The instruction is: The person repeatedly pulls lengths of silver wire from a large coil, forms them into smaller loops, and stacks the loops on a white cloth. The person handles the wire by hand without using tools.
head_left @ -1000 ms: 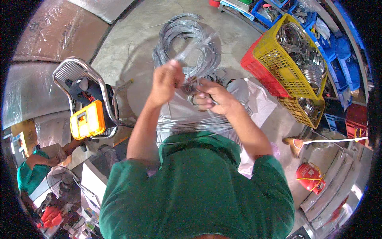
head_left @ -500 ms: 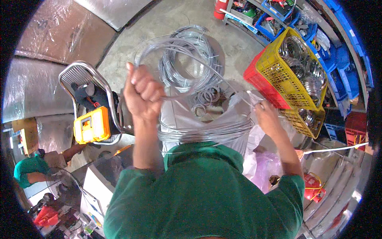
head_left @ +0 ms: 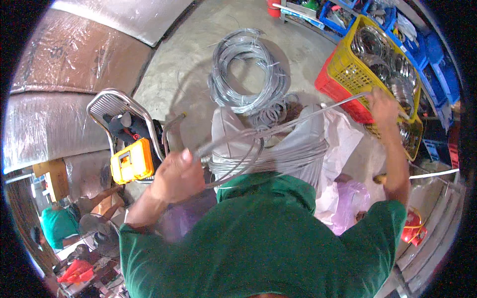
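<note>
At 8 o'clock, left hand [head_left: 179, 176] is closed on wire [head_left: 318, 111] | at 2, right hand [head_left: 384, 107] likewise | at 12, coil [head_left: 221, 72]

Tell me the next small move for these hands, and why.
Probably bring the right hand inward toward the left hand, gathering the grey wire strands between them: the hands are spread wide, the strands stretch nearly straight from one to the other, and a loose curve of wire hangs beneath, nearer the left hand.
</note>
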A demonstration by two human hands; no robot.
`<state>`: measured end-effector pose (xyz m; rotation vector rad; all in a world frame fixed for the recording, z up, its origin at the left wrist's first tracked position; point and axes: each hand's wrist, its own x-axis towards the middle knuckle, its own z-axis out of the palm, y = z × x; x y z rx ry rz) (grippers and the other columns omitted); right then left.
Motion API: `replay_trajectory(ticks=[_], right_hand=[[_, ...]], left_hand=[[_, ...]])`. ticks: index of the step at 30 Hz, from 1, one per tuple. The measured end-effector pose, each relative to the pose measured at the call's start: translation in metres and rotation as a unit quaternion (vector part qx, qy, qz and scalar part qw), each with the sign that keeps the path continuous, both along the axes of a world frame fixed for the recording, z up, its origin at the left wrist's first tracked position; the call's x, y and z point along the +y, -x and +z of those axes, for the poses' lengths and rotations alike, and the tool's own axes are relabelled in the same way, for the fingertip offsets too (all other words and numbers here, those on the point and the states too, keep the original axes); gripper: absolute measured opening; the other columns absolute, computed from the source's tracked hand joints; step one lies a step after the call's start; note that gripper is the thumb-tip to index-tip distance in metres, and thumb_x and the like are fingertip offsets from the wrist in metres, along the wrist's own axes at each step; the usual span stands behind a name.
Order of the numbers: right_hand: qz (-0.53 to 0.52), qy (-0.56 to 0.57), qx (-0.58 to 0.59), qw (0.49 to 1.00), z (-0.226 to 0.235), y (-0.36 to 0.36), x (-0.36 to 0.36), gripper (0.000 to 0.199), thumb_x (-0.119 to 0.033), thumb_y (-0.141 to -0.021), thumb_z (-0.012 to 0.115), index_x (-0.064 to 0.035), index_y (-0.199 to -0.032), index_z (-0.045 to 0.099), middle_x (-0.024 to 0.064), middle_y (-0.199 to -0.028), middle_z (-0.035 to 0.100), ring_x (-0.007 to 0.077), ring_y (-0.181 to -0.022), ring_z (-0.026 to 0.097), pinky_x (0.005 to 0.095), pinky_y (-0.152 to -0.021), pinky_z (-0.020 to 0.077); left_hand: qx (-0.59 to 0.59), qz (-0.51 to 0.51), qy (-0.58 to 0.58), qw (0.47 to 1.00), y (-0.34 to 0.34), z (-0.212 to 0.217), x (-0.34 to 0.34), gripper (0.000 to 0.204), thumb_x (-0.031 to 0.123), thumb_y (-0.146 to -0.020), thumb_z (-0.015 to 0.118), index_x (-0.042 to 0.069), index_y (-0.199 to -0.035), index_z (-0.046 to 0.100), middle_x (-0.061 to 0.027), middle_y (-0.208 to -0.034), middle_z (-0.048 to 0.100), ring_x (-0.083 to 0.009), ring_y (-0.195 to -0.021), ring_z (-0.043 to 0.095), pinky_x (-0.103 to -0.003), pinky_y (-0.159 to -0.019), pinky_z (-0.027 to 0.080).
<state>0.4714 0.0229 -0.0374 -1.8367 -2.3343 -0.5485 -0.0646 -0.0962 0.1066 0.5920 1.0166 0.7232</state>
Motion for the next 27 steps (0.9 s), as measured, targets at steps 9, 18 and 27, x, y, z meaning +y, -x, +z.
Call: replay_trajectory(ticks=[9,18,27], right_hand=[[0.075,-0.011,0.006,0.997,0.005,-0.045,0.017,0.025,-0.024,-0.080,0.072,-0.0085,-0.095,0.060,0.0123,-0.089,0.066,0.0324,-0.075,0.067,0.0423,-0.063,0.0552],[-0.006,0.230,0.971,0.059,-0.034,0.241,-0.030,0.028,-0.033,-0.101,0.049,-0.0155,-0.079,0.049,-0.0042,-0.063,0.037,0.0122,-0.058,0.041,0.0302,-0.060,0.0389],[-0.031,0.204,0.978,0.008,-0.008,0.293,-0.018,0.028,-0.031,-0.103,0.043,-0.0135,-0.083,0.049,0.0032,-0.071,0.049,0.0196,-0.066,0.049,0.0338,-0.061,0.0450]], left_hand=[[-0.046,-0.136,0.013,0.990,0.002,0.011,-0.024,0.057,0.053,-0.100,0.047,0.013,-0.060,0.040,0.0012,-0.051,0.035,-0.0123,-0.042,0.032,-0.029,-0.042,0.025],[-0.461,0.149,-0.180,0.856,-0.090,-0.074,0.030,0.050,0.052,-0.106,0.027,0.020,-0.070,0.037,0.0107,-0.049,0.017,-0.0058,-0.038,0.014,-0.025,-0.037,0.016],[-0.599,0.158,-0.123,0.775,-0.090,-0.079,0.027,0.047,0.048,-0.107,0.028,0.019,-0.072,0.036,0.0099,-0.051,0.017,-0.0048,-0.039,0.013,-0.025,-0.039,0.012]])
